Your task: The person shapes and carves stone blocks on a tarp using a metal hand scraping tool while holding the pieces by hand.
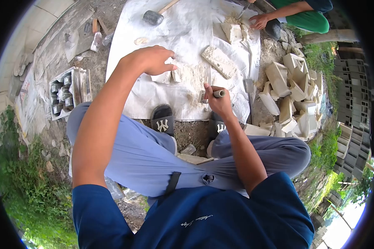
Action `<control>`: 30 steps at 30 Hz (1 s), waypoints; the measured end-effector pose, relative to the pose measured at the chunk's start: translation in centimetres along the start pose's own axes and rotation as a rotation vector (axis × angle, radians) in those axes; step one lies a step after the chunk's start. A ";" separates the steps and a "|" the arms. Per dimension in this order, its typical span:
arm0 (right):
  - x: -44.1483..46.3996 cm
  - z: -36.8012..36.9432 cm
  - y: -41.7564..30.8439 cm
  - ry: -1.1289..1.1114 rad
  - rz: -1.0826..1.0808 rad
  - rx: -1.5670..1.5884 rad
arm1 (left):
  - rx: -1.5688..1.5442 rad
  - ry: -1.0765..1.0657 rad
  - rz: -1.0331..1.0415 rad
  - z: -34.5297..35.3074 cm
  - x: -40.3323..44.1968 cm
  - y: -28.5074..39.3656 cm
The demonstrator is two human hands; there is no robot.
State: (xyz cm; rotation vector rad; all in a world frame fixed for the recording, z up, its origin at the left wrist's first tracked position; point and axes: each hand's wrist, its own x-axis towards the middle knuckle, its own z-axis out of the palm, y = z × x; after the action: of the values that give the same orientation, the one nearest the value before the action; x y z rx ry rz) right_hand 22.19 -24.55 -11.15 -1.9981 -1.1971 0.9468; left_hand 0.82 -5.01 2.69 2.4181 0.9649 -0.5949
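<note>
My left hand (pixel 156 61) is over the white sheet (pixel 133 89), thumb and fingers apart, just above a pale broken block piece (pixel 162 77). Nothing shows between its fingers. My right hand (pixel 218 99) is wrapped round the grey, tube-like handle of a tool (pixel 219 93); its blade end lies low against the sheet, partly hidden by the hand. Between the hands, crumbs and powder (pixel 192 76) cover the sheet. A long pale slab (pixel 219 62) lies beyond my right hand.
A mallet (pixel 153 17) lies at the sheet's far side. Another person's hand (pixel 259 20) is by pale pieces at the upper right. Broken blocks (pixel 295 91) are heaped at right. A metal mould (pixel 81 87) stands at left. My sandals (pixel 162 118) touch the near edge.
</note>
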 end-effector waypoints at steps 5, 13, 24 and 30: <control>0.8 1.9 3.5 -0.056 0.004 0.022 | 0.022 -0.023 -0.029 0.7 0.5 -0.9; -0.2 -2.4 -2.5 0.114 -0.102 0.021 | 0.000 -0.002 -0.002 -0.1 0.0 0.3; 0.2 -4.0 -5.7 0.121 -0.215 0.071 | 0.013 0.003 -0.016 1.0 0.1 -1.7; 2.8 1.3 2.9 0.039 -0.147 0.203 | -0.012 -0.026 -0.064 0.4 -0.8 -1.4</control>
State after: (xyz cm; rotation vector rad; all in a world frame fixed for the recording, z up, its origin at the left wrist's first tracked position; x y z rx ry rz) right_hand 23.33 -23.01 -14.88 -1.7379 -1.1601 0.9130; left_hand -0.86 -4.75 2.43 2.3712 1.0352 -0.6397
